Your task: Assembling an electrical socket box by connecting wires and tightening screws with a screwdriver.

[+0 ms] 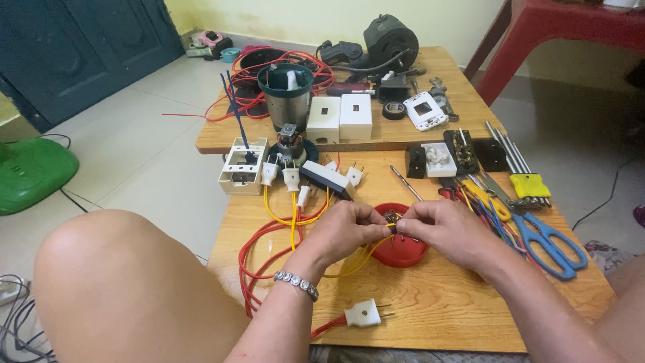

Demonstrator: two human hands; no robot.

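We see a low wooden table (430, 316) with many electrical parts. At its far side stand two white rectangular switch boxes (339, 117), and a small white box of little white pieces (438, 159) lies to the right. Blue-handled scissors (552, 245) rest near the right edge. Over a round red plastic dish (402, 254), our left hand (346, 230) and right hand (447, 228) meet, both pinching a small dark connector with yellow wires (392, 222) between their fingertips.
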